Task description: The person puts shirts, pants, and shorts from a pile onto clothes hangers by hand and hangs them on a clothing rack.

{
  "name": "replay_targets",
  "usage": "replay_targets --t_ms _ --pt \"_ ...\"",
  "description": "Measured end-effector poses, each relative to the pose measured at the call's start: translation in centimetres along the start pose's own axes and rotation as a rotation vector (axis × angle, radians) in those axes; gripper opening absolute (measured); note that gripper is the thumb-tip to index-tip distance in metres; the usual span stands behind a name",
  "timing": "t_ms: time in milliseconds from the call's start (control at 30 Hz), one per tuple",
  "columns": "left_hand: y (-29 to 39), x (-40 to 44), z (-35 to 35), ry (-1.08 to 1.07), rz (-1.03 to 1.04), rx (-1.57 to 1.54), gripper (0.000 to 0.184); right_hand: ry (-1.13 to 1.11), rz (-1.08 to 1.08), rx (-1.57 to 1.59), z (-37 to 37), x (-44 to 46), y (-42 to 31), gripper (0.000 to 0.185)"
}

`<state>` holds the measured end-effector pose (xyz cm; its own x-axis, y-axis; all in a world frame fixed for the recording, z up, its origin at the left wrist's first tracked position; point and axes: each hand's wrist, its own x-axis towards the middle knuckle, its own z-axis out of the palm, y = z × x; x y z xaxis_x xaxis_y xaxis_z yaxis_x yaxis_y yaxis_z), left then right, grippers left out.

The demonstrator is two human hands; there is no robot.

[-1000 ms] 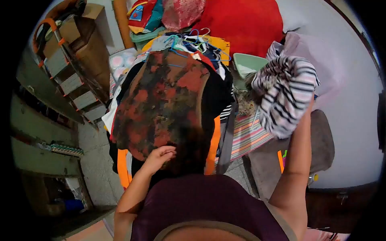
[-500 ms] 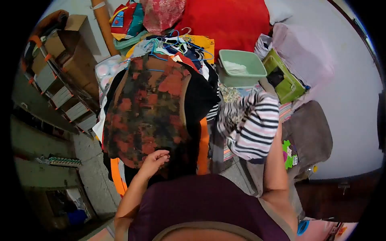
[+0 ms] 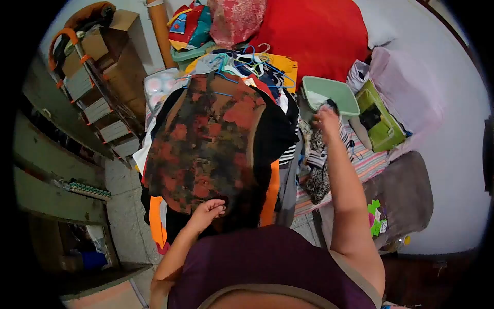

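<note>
A red and dark patterned garment (image 3: 206, 144) on a blue hanger lies on top of a pile of clothes. My left hand (image 3: 207, 212) rests at its lower edge, fingers bent together; what they pinch, if anything, is too small to tell. Farther right, my right hand (image 3: 328, 121) is closed on a bunched cloth beside the front of the green basin (image 3: 331, 95). Black-and-white patterned and striped cloth (image 3: 317, 172) hangs or lies below that hand, partly hidden by my forearm.
Several hangers (image 3: 252, 64) lie at the pile's far end. A red cloth (image 3: 314, 41) is behind the basin, and a lime-green box (image 3: 378, 121) stands right of it. At the left are a stepladder (image 3: 98, 110) and cardboard boxes (image 3: 123, 77). A grey cushion (image 3: 406, 193) lies at the right.
My right hand has moved the striped cloth from the right towards the basin's front, and the cloth now hangs narrower. My left hand stays at the patterned garment's lower edge. The view has shifted.
</note>
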<state>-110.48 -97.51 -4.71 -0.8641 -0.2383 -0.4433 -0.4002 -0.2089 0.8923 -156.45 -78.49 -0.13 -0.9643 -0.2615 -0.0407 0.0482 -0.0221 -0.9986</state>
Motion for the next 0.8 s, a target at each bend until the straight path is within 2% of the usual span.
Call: replay_targets --t_ms 100,133,167,233,433,500,567,667,767,800 --pt "-1.6 -1.0 -0.4 0.048 0.011 -0.075 0.031 -0.216 0.055 -0.055 9.9 -2.0 0.7 0.032" --pt "-2.5 -1.1 -0.7 0.069 0.027 -0.08 0.031 -0.281 0.012 -0.228 12.1 -1.9 1.2 0.027" --pt "-2.6 -1.6 -0.9 0.087 0.022 -0.088 0.031 -0.256 -0.215 -0.338 14.1 -0.2 4.2 0.026" --pt "-2.6 -2.6 -0.9 0.121 0.009 -0.109 0.031 -0.268 -0.402 -0.54 17.0 -0.1 4.1 0.03" --pt "-6.2 -5.3 -2.1 0.227 0.005 -0.158 0.031 -0.065 -0.438 -1.026 21.5 1.2 2.5 0.035" --pt "-7.1 -6.1 -2.3 0.254 -0.01 -0.17 0.031 -0.152 -0.324 -1.062 21.9 1.1 1.3 0.034" --pt "-7.0 -6.8 -2.5 0.284 -0.032 -0.156 0.03 -0.151 -0.358 -1.052 22.6 3.2 2.6 0.035" --pt "-7.5 -7.2 -3.0 0.289 -0.021 -0.175 0.03 -0.35 -0.29 -1.123 23.4 3.5 1.3 0.035" --pt "-7.2 -7.0 -3.3 0.293 -0.042 -0.194 0.029 -0.353 -0.333 -1.134 24.8 3.7 1.4 0.036" --pt "-7.2 -6.9 -3.4 0.289 -0.023 -0.184 0.029 -0.401 -0.282 -0.965 25.2 4.3 2.2 0.034"
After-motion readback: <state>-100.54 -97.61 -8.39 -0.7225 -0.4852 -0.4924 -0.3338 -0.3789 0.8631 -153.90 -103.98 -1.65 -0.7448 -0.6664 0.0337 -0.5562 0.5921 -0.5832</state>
